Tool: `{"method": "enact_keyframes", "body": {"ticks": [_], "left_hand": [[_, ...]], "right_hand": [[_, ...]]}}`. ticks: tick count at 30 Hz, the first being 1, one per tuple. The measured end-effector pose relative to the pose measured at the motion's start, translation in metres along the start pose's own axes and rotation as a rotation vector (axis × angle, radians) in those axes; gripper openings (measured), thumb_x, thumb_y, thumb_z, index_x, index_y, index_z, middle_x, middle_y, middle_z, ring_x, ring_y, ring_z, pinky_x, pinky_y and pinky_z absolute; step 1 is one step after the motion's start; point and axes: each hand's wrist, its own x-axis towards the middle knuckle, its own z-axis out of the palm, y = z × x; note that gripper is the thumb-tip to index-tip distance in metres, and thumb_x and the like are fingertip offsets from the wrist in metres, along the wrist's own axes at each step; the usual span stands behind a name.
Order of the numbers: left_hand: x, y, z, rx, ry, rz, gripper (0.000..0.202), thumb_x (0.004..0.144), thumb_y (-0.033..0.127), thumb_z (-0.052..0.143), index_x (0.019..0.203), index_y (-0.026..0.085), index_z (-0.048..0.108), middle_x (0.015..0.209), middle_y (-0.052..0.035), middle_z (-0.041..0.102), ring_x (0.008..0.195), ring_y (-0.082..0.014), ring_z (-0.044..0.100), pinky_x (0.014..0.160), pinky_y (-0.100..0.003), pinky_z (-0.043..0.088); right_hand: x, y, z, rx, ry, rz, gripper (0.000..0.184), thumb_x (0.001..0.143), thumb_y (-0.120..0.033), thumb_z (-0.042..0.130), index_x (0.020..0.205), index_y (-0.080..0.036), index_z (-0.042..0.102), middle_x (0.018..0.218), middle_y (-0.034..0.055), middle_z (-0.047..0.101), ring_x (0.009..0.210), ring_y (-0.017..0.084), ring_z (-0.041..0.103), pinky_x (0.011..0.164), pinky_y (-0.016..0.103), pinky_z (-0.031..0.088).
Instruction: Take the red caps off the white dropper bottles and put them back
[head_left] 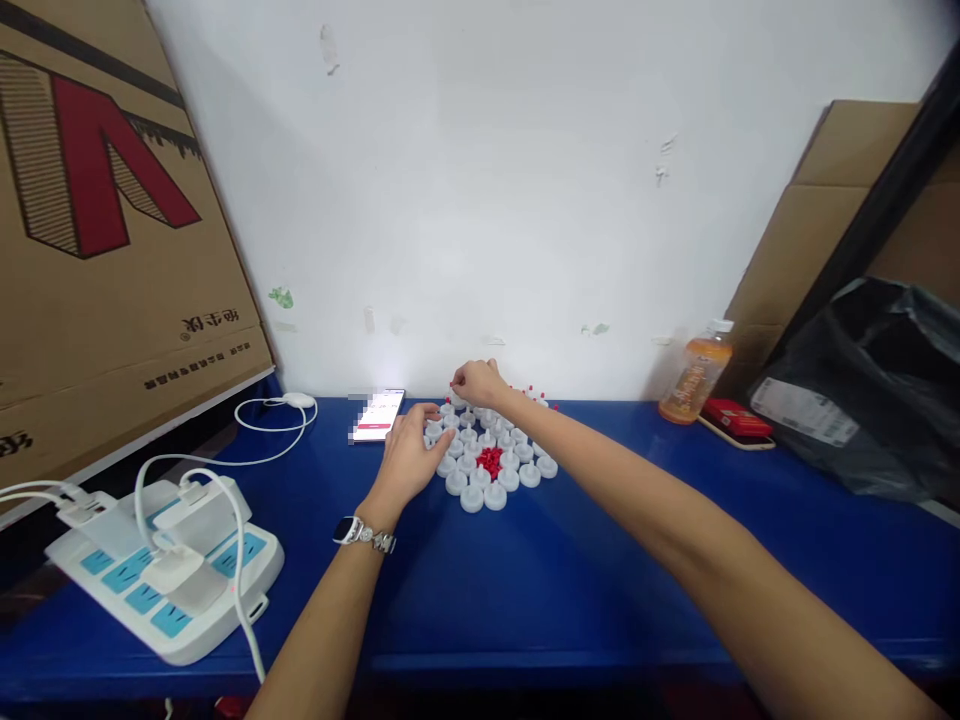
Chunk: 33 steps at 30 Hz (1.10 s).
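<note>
Many white round caps with pointed nozzles [471,498] stand close together on the blue table, against the wall side. A small heap of tiny red tip caps [490,461] lies among them, and several nozzles at the back carry red tips. My right hand [480,384] reaches over the far part of the group, its fingertips pinched on a tiny red tip cap [452,385] above a white nozzle. Whether that tip touches the nozzle I cannot tell. My left hand [411,452] rests at the group's left edge, fingers apart, thumb beside the white caps, with nothing visibly held.
A lit phone [379,417] lies left of the caps. At the left are a white power strip [169,570] with plugs and cables, and a large cardboard box [127,220]. An orange drink bottle [696,375], a red box [736,418] and a black plastic bag [870,385] are at the right.
</note>
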Motion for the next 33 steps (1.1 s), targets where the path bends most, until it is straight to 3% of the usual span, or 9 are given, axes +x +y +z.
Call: {"method": "enact_keyframes", "body": {"ticks": [5,18,22,25,29,33], "left_hand": [[-0.001,0.0,0.0,-0.001,-0.011,-0.004,0.035,0.088,0.04,0.061,0.117,0.022,0.054,0.115,-0.0064,0.068,0.11,-0.0275,0.057,0.096,-0.045,0.045],[0.0,0.001,0.0,0.035,-0.031,-0.004,0.031,0.089,0.042,0.059,0.112,0.022,0.058,0.117,-0.007,0.066,0.108,-0.0278,0.058,0.096,-0.047,0.045],[0.001,-0.002,-0.002,0.086,0.005,-0.031,0.02,0.091,0.027,0.05,0.109,0.023,0.058,0.115,-0.0072,0.067,0.109,-0.0286,0.058,0.094,-0.048,0.045],[0.0,-0.003,-0.003,0.112,0.061,-0.079,0.025,0.089,0.014,0.043,0.106,0.023,0.06,0.112,-0.0078,0.067,0.111,-0.0297,0.057,0.094,-0.048,0.045],[0.0,-0.002,-0.006,0.103,0.1,-0.075,0.02,0.089,0.016,0.047,0.103,0.022,0.06,0.107,-0.0087,0.066,0.106,-0.0295,0.058,0.092,-0.048,0.046],[0.001,0.006,-0.01,0.028,0.157,0.029,0.017,0.091,0.027,0.055,0.107,0.021,0.058,0.109,-0.0083,0.064,0.103,-0.0263,0.058,0.093,-0.044,0.047]], "right_hand": [[-0.002,0.001,0.004,-0.027,-0.07,0.014,0.019,0.08,-0.018,0.059,0.087,-0.019,0.076,0.096,0.0082,0.076,0.097,0.022,0.065,0.097,0.037,0.03],[0.001,0.004,0.011,-0.042,-0.126,0.047,0.019,0.077,-0.019,0.062,0.088,-0.019,0.077,0.098,0.0097,0.076,0.101,0.025,0.065,0.099,0.039,0.031],[0.003,0.0,0.01,-0.031,-0.091,0.021,0.024,0.085,-0.033,0.06,0.099,-0.02,0.074,0.104,0.0099,0.075,0.105,0.026,0.064,0.101,0.043,0.029],[0.007,-0.01,0.011,-0.016,-0.084,-0.006,0.029,0.085,-0.039,0.062,0.103,-0.019,0.071,0.104,0.0105,0.075,0.104,0.026,0.064,0.1,0.043,0.03],[0.007,-0.022,0.007,0.023,-0.073,-0.013,0.012,0.083,-0.026,0.064,0.087,-0.018,0.072,0.097,0.0081,0.075,0.099,0.024,0.065,0.098,0.04,0.032],[-0.019,-0.023,-0.01,0.16,0.064,0.021,0.022,0.091,-0.032,0.053,0.093,-0.018,0.069,0.095,0.0058,0.074,0.091,0.019,0.064,0.088,0.033,0.04]]}}
